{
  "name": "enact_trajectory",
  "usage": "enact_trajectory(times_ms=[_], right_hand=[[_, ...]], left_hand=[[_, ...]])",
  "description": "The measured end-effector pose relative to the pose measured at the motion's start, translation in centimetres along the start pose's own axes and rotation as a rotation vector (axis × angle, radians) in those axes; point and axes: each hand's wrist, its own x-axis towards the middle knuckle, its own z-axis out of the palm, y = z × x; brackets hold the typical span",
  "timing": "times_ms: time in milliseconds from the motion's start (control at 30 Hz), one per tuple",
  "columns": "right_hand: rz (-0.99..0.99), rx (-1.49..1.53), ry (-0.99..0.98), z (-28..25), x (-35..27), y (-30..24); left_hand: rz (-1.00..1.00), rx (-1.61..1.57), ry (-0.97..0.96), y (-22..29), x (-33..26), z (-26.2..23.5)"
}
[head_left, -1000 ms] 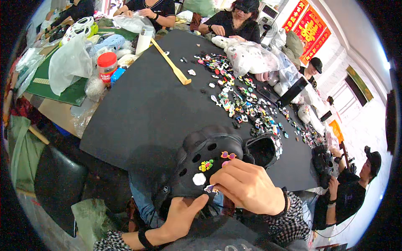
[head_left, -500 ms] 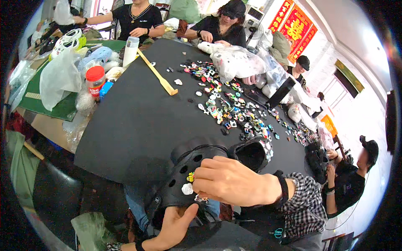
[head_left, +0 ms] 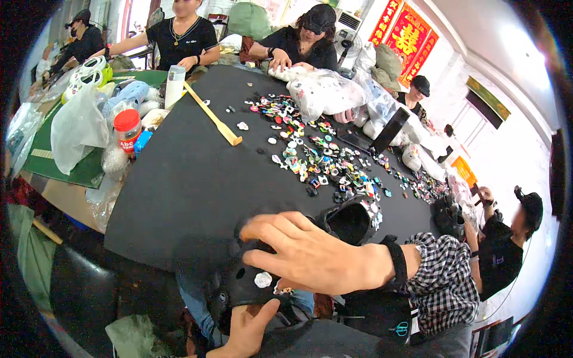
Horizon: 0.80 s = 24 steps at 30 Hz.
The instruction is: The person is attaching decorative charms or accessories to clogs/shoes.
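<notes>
- The right hand (head_left: 310, 253) lies flat across the top of a black clog (head_left: 250, 286) at the near edge of the table (head_left: 179, 179). Its fingers are spread a little and stretched to the left, pressing on the clog rather than gripping it.
- The left hand (head_left: 250, 328) comes up from below and props the clog from underneath, thumb raised against its side; the other fingers are hidden, so I cannot tell how they are set.
- The clog sits tilted between the two hands, partly over the table's edge and above the person's lap. A white flower charm (head_left: 262, 279) is fixed in its upper, just under the right hand.
- A second black clog (head_left: 352, 218) stands on the table just beyond the right wrist, its opening facing up — small charms stud its strap side.
- A wide scatter of coloured charms (head_left: 316, 155) runs across the black table from the middle toward the far right.
- A long wooden stick (head_left: 212, 116) lies slantwise at the far left of the cloth, well apart from the clogs.
- A red-lidded jar (head_left: 127, 128) and a clear bag (head_left: 74, 128) stand off the left edge on a green mat (head_left: 83, 170).
- Other people sit round the far side and at the right, busy with bags of their own.
</notes>
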Motion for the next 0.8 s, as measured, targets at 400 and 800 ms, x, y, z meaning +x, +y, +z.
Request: enact_trajectory(times_ms=[400, 800], right_hand=[[0.048, -0.121, -0.219, 1.0, 0.5, 0.8], [0.107, -0.216, -0.194, 1.5, 1.0, -1.1]], left_hand=[[-0.016, 0.053, 0.044, 0.0, -0.5, 0.5], [-0.258, 0.114, 0.012, -7.2, -0.5, -1.7]])
